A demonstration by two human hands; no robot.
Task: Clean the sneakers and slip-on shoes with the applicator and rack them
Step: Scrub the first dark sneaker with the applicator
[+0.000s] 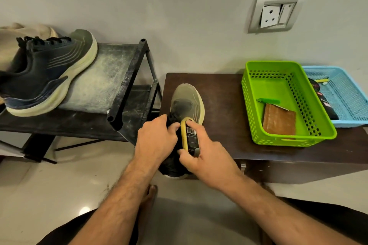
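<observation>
You sat facing a dark wooden table (219, 89) with a black shoe rack (127, 77) just to its left, both against the wall. On the rack's top shelf one dark sneaker (45, 73) with a pale sole already lay, its toe tilted up toward the wall, so I judge that one was done and the pair half finished.

Its mate, the second sneaker (187, 101), sat on the table's near left corner, toe pointing at the wall and heel overhanging the edge toward you. This was the cleaning step: you were working on its upper, somewhere around the laces or tongue.

On the right half of the table stood a green basket (251, 105) holding a brown block and a green-handled tool, and touching its far side a blue basket (350, 93) with some dark items I could not make out. No slip-on shoes showed anywhere.

Your left hand (155, 141) gripped the sneaker's collar, fingers curled over the dark fabric to steady it. Your right hand (207, 155) was clamped on the applicator (190, 135), a yellow-edged black bar with a barcode label, thumb on its near end and fingers wrapped round the far side, pressed to the shoe.

The next move likely called for even strokes along the upper and sole edge while the left hand kept the shoe from sliding off the corner, then a lift across to the rack beside its mate.
</observation>
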